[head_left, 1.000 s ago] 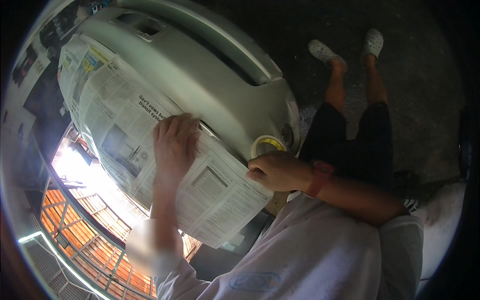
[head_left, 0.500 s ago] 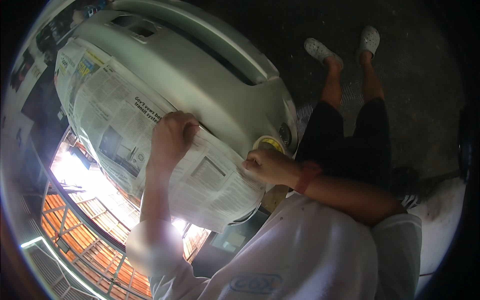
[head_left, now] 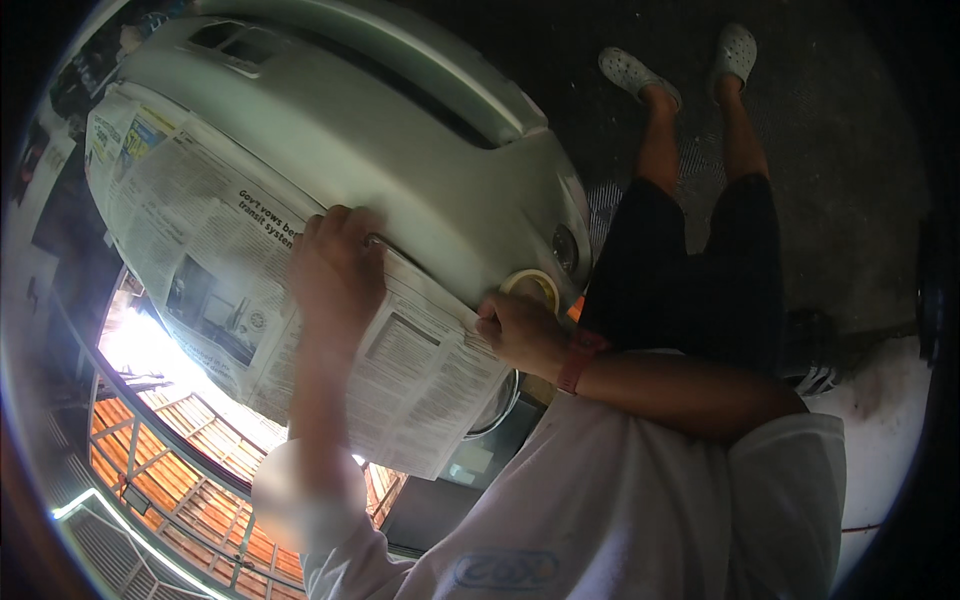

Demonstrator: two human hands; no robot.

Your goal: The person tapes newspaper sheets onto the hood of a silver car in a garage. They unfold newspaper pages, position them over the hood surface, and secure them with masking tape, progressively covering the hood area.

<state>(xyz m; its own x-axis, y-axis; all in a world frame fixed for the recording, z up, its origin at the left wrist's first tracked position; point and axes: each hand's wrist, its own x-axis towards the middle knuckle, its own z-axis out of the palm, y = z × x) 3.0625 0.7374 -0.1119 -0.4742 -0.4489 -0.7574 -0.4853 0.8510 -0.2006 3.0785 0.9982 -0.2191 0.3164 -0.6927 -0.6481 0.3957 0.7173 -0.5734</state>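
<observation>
Newspaper sheets (head_left: pixel 215 225) cover the lower-left side of a pale grey-green car bumper (head_left: pixel 400 170). My left hand (head_left: pixel 340 265) is closed at the paper's upper edge, fingers bent against the bumper; the fingertips are slightly blurred. To its right, my right hand (head_left: pixel 525 330) is curled by the paper's right corner. A pale yellow roll of tape (head_left: pixel 533 286) sticks out from behind its knuckles, and the hand appears to grip it. What lies inside the curled fingers is hidden. Along the edge between both hands, the paper lies close to the bumper.
Beyond the roll sits a round dark lamp (head_left: pixel 565 248) in the bumper. My legs in dark shorts (head_left: pixel 640 255) and pale clogs (head_left: pixel 625 72) stand on a dark floor (head_left: pixel 830 150). An orange slatted structure with metal bars (head_left: pixel 180 440) shows at lower left.
The bumper and paper have shifted slightly up and left in view. My left hand's fingers have spread flatter along the paper's edge. My right hand and the roll have moved slightly left.
</observation>
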